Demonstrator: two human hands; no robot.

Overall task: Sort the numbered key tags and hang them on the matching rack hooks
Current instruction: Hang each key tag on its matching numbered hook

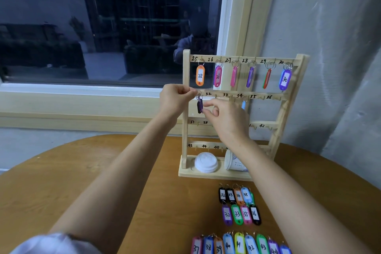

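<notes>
- The left hand (pixel 175 99) pinches the ring of a dark purple tag (pixel 199 106) at the first hook of the second rail on the wooden rack (pixel 186 109); the right hand (pixel 224 117) steadies the tag's lower end with thumb and forefinger.
- Risk: the ring looks only partly seated, so letting go early could drop the tag toward the white lids (pixel 206 162) and tipped paper cup (pixel 234 162) on the base under the hands.
- Risk: the tag faces edge-on and its number cannot be read, so a mismatch with the hook would go unnoticed; that hook's label is hidden behind the left fingers.
- Risk: pushing sideways on the light rack could tilt it and set the hung tags swinging.
- Readable above the hands: rail numbers 25 to 30, with the orange tag (pixel 200 75) marked 25 and the blue tag (pixel 285 79) marked 30.
- Right of the hands: 32, 33, 34, 35, 36; below them 37, 38, 42, then 43, 44, 45.
- Nearer the body, loose tags (pixel 239 206) on the table (pixel 82 171) read 32 to 36, and the front row (pixel 239 243) 37 onward.
</notes>
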